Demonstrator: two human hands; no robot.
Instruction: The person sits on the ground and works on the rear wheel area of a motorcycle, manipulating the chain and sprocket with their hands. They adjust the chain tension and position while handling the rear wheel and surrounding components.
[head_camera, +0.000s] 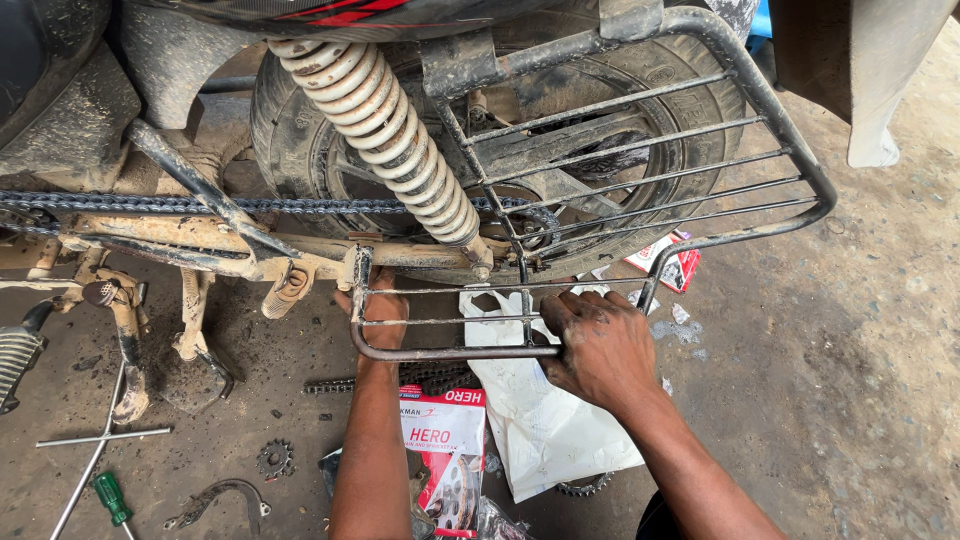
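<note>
The metal guard rack (640, 180) by the rear wheel (600, 150) is gripped at its lower bar by the right hand (600, 345), fingers curled shut, probably for steadying. The left hand (385, 305) is reached behind; grip can't be told.

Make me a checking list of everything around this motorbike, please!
Surface: dusty, oil-stained concrete floor.
Job's things: rusty side guard rack on the motorcycle; drive chain; cream shock spring; rear tyre.
Clutter: small sprocket, green-handled screwdriver, T-handle wrench, red and white parts box, white plastic bag, loose chain.
Grips: left hand reaches under the rack's lower frame; right hand closed on its bottom bar.
Cables: nothing seen.
Surroundings: grey panel at upper right.
</note>
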